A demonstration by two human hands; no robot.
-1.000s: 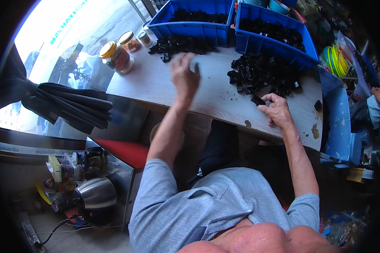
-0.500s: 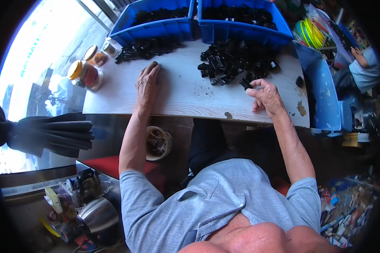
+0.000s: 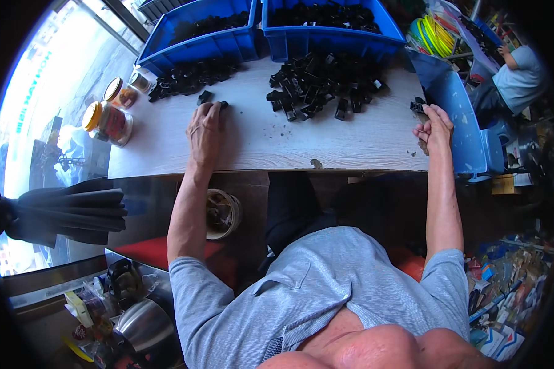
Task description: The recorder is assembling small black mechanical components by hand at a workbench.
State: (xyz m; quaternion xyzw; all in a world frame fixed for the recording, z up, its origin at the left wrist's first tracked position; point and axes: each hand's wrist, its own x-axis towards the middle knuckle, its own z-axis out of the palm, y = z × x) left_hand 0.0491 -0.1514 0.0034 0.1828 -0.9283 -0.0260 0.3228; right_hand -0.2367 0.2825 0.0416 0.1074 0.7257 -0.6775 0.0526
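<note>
black piece: a small, black, plastic piece point(image 3: 417, 106), well to the right of the big pile of black plastic pieces point(image 3: 317, 86).
right hand point(image 3: 436, 127): finger and thumb nearly closed, pinching that piece; the other fingers curl in.
left hand point(image 3: 204, 132): left of the big pile, fingers bent and partly closed. two loose black bits point(image 3: 205, 97) sit at its tips. i cannot tell if it grips one.
low heap: more black plastic pieces point(image 3: 191, 80), left of the big pile.
boxes: two blue plastic boxes with black pieces in them, one point(image 3: 333, 44) behind the big pile, one point(image 3: 198, 50) behind and to the left.
table: a pale, flat table top point(image 3: 252, 147) under the big pile.
tub: a light blue plastic tub point(image 3: 474, 144), right of the big pile.
jar: a clear jar with a yellow lid point(image 3: 109, 123), far left of the big pile.
</note>
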